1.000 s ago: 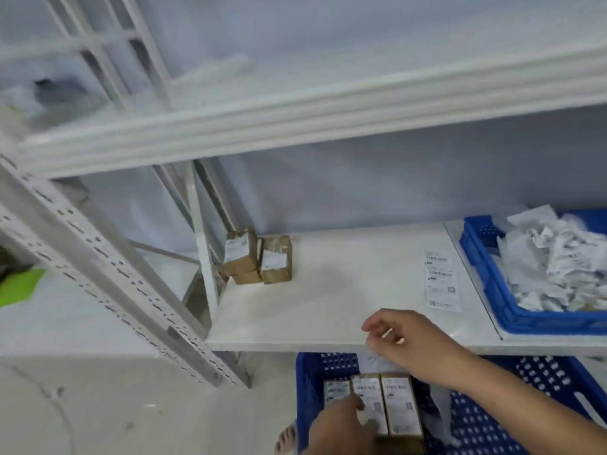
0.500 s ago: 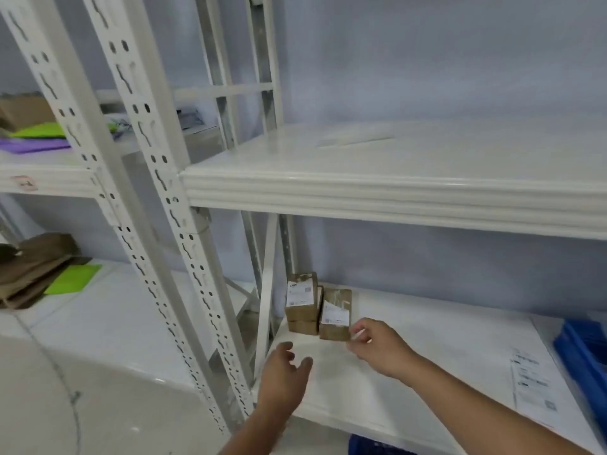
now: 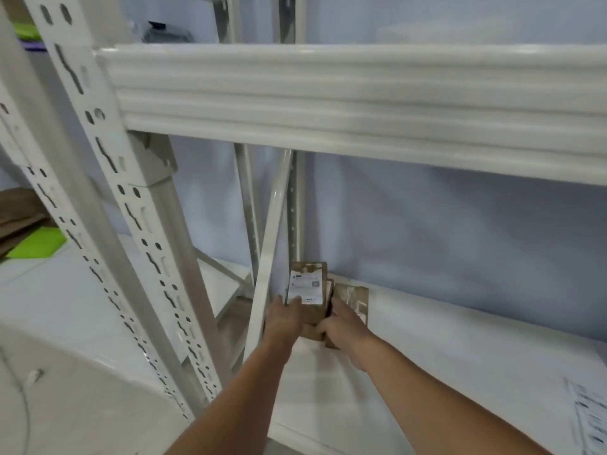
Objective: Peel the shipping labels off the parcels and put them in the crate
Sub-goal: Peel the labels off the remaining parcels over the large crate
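Small brown cardboard parcels stand at the back left corner of the white shelf (image 3: 460, 356). The front parcel (image 3: 308, 284) leans upright and carries a white shipping label (image 3: 305, 287). My left hand (image 3: 284, 320) grips that parcel from the left and below. A second parcel (image 3: 353, 295) with tape on it stands just to the right. My right hand (image 3: 341, 326) is curled around the parcels' right side, between the two. A lower parcel is mostly hidden behind both hands. The crate is out of view.
A peeled label sheet (image 3: 591, 418) lies on the shelf at the right edge. A thick white shelf beam (image 3: 328, 100) runs overhead. Perforated uprights (image 3: 147, 231) and a diagonal brace (image 3: 269, 257) stand left of the parcels. Cardboard and a green sheet (image 3: 36, 244) lie on the neighbouring shelf.
Both hands have reached forward from the shelf's front to the parcels in the corner and taken hold of them. The view has moved closer and left, so the blue crates left the frame.
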